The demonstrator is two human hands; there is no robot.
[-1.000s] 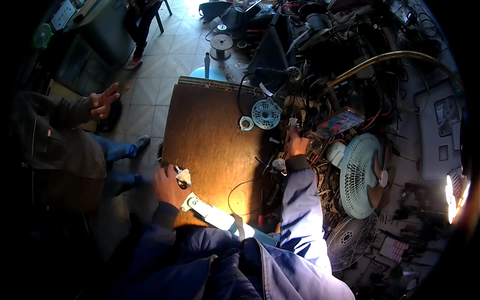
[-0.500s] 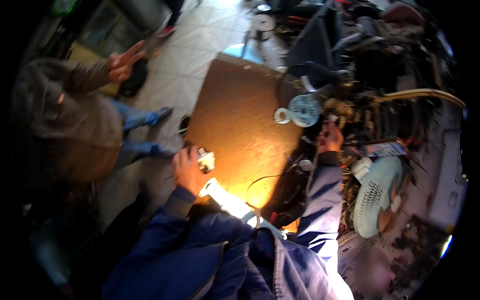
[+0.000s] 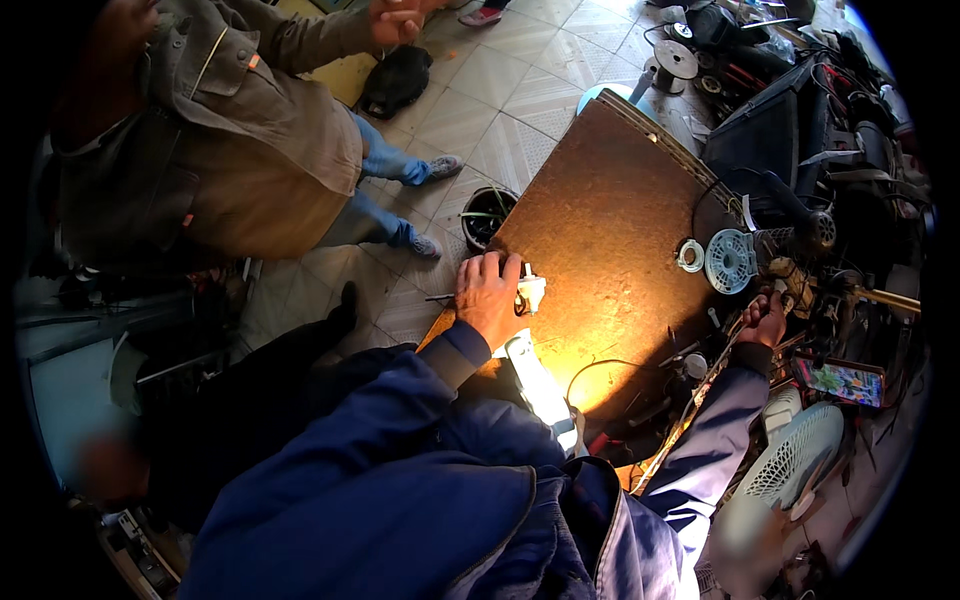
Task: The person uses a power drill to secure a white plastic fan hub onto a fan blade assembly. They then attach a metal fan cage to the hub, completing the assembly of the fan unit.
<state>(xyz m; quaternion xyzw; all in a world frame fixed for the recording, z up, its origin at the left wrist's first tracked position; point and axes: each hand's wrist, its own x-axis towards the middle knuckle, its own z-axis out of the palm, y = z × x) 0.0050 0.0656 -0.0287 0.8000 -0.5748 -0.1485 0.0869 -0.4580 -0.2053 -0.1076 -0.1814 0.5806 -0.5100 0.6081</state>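
Observation:
My left hand [image 3: 488, 300] is closed around a small pale fan motor [image 3: 531, 292] with a thin metal shaft, at the left edge of the brown tabletop [image 3: 610, 200]. The palm hides part of the motor. Over at the right edge, my right hand [image 3: 764, 320] has its fingers pinched together beside the clutter. Something small and whitish shows at those fingertips, too small to name. A light blue round slotted fan part [image 3: 730, 262] and a white ring [image 3: 690, 255] lie just beyond the right hand. Close to my body, a bright white lamp [image 3: 540, 385] lights the tabletop.
A co-worker in a brown jacket [image 3: 250, 150] stands at the left. A plant pot [image 3: 487, 215] is on the floor by the table. Along the right are a phone with a lit screen [image 3: 842, 381], a pale fan grille [image 3: 795, 455] and piled tools and parts.
The view has swung left, so the table and both hands appear farther right. The motor is still in my left hand. The co-worker's two raised fingers are now curled.

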